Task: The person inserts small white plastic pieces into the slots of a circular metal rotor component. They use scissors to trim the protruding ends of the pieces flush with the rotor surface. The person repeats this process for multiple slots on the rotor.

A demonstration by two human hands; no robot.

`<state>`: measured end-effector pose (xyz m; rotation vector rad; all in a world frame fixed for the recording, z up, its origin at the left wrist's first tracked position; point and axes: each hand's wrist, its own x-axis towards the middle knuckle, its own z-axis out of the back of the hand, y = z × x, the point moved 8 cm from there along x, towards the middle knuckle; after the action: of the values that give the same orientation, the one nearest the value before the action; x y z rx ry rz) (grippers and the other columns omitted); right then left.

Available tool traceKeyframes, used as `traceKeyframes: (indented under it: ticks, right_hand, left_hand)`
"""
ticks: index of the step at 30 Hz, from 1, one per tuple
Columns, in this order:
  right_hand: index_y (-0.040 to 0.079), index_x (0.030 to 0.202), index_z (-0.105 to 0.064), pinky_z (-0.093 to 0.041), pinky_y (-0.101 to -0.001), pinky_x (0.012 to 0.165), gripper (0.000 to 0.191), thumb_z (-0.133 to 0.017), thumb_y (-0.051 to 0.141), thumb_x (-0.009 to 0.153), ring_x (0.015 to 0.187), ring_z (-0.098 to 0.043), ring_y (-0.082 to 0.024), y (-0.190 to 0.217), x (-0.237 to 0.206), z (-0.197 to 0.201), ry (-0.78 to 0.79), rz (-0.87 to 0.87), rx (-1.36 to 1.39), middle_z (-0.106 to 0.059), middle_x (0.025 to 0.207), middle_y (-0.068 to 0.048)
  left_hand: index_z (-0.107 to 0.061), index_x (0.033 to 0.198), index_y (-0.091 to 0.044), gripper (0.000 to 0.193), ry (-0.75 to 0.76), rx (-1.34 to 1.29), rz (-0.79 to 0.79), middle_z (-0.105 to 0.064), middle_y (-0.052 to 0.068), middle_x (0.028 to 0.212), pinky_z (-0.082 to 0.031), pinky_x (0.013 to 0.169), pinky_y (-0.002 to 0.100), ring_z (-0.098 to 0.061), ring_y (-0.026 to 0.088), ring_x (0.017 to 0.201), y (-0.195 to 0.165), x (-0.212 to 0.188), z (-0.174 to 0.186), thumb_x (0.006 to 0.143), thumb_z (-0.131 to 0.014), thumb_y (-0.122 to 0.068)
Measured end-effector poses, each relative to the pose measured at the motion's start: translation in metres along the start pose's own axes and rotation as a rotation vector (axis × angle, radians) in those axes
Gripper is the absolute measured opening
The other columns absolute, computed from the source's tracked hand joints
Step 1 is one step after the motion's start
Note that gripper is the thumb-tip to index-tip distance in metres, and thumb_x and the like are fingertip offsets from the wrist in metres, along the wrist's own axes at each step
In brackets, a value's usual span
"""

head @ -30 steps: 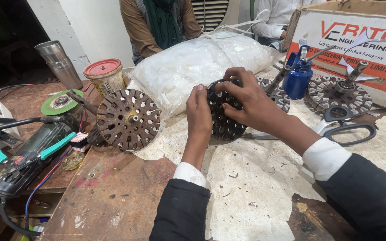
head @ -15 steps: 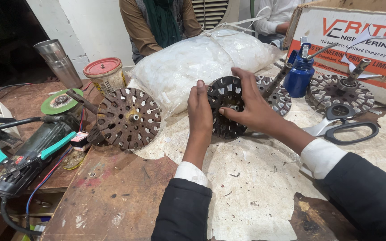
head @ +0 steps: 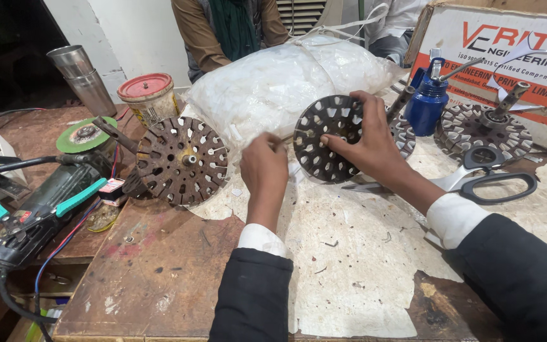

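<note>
Right now you're propping the dark slotted stator disc on edge, centre-right of the frame, leaning against the white plastic bag. Your right hand is spreading over its face, fingers curled around the rim and gripping it. Your left hand is sitting just left of the disc, loosely fisted; I can't tell whether it's holding anything.

Risks, as I judge them:
- The disc is balancing on its edge with one hand steadying it, so it's liable to roll or tip onto the scissors lying just right of your wrist.
- Your fingertips are sitting near the slots, and those lamination edges look sharp.
- The blue oil can is standing close behind; a slip would be knocking it over.

Versus half a second ago: your left hand is coming off the disc's left edge and dropping lower, so you're going from two-handed support to one. The disc is showing more of its face.
</note>
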<state>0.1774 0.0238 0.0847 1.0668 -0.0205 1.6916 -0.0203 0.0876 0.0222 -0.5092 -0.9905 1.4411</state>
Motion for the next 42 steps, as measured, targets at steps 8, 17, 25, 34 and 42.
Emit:
traceKeyframes:
  ticks: [8,17,25,34,42]
  right_hand:
    - [0.0,0.148,-0.035,-0.041,-0.0459,0.111,0.09,-0.082,0.042,0.084,0.134,-0.048,-0.036,-0.003,-0.001,0.004,-0.019,-0.013,-0.015,-0.042,0.14,-0.022]
    - [0.0,0.147,-0.034,-0.04,-0.0466,0.112,0.089,-0.081,0.043,0.084,0.135,-0.048,-0.037,-0.005,-0.002,0.003,-0.006,-0.013,-0.023,-0.043,0.139,-0.022]
    - [-0.003,0.15,-0.032,-0.037,-0.0495,0.115,0.094,-0.085,0.041,0.086,0.137,-0.043,-0.042,0.002,-0.003,0.006,-0.077,0.151,-0.113,-0.039,0.141,-0.026]
    - [-0.001,0.122,-0.067,-0.056,-0.0316,0.077,0.029,-0.072,0.016,0.1,0.093,-0.068,-0.018,0.029,-0.011,0.005,-0.087,0.161,0.158,-0.069,0.109,-0.013]
    - [0.002,0.112,-0.07,-0.057,-0.0208,0.066,0.023,-0.074,0.017,0.095,0.078,-0.07,-0.004,0.022,-0.004,-0.003,0.019,-0.091,0.57,-0.075,0.092,-0.001]
  left_hand:
    - [-0.08,0.1,-0.01,0.027,0.197,0.29,-0.107,-0.075,0.013,0.105,-0.054,0.087,0.042,-0.07,0.03,0.103,-0.007,-0.01,-0.014,0.076,-0.088,-0.019]
    - [-0.081,0.098,-0.009,0.016,0.179,0.243,-0.048,-0.077,0.014,0.096,-0.055,0.084,0.044,-0.073,0.031,0.094,-0.008,-0.011,-0.01,0.087,-0.079,-0.02]
    - [-0.077,0.101,-0.003,0.017,-0.005,0.001,-0.111,-0.077,0.015,0.091,-0.058,0.073,0.038,-0.076,0.026,0.081,-0.021,-0.009,0.01,0.096,-0.068,-0.015]
    - [-0.068,0.113,0.007,0.022,0.188,-1.209,-0.314,-0.075,0.016,0.097,-0.065,0.078,0.03,-0.076,0.018,0.085,-0.043,-0.001,-0.003,0.096,-0.069,-0.007]
    - [-0.071,0.113,0.005,0.021,0.347,-1.148,-0.414,-0.076,0.013,0.104,-0.06,0.083,0.027,-0.073,0.014,0.09,-0.054,-0.011,-0.015,0.093,-0.073,0.001]
